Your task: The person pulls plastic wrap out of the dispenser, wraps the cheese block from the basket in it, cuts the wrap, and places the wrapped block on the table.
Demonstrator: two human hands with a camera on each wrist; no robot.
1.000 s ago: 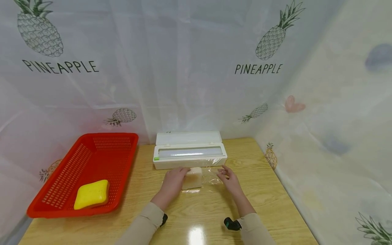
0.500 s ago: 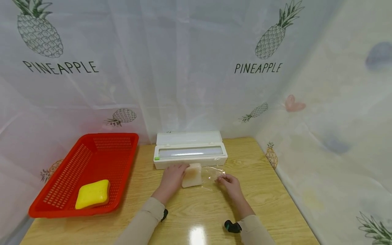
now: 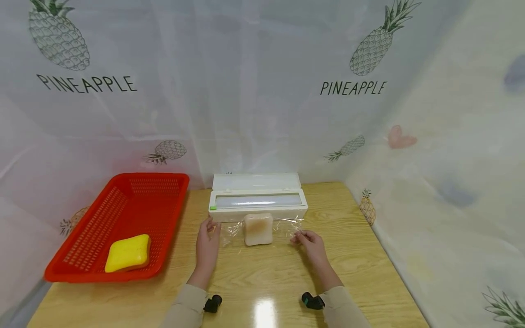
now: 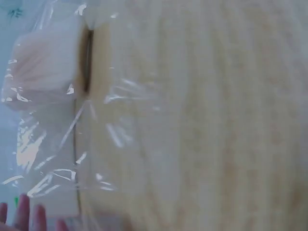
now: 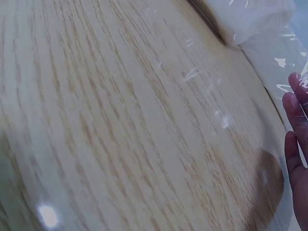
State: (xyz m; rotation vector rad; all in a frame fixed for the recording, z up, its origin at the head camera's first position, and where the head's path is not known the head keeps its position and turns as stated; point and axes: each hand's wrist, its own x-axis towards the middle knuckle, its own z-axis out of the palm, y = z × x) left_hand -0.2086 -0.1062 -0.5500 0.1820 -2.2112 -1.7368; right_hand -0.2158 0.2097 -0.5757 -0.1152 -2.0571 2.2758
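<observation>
A pale square block with a browned middle, like a slice of bread [image 3: 258,229], lies at the centre with clear plastic wrap [image 3: 233,231] about it, spreading out to both sides. My left hand [image 3: 208,246] is at the wrap's left end, thumb and fingers apart; in the left wrist view its fingertips [image 4: 22,211] are spread beside the shiny film. At the other end, my right hand [image 3: 310,246] pinches the wrap between thumb and fingers. Right behind the block stands a white plastic wrap dispenser [image 3: 258,213], its lid raised.
A red plastic basket [image 3: 176,218] stands at the left, with a yellow rounded block [image 3: 128,253] in its near end. The wooden table [image 3: 242,282] ends at a pineapple-printed curtain [image 3: 254,91] behind and a pale sheet [image 3: 451,205] on the right.
My left hand has let go of the bread-like block and moved left to the wrap's left end. The right hand has closed on the wrap's right end. The block now sits nearer the dispenser.
</observation>
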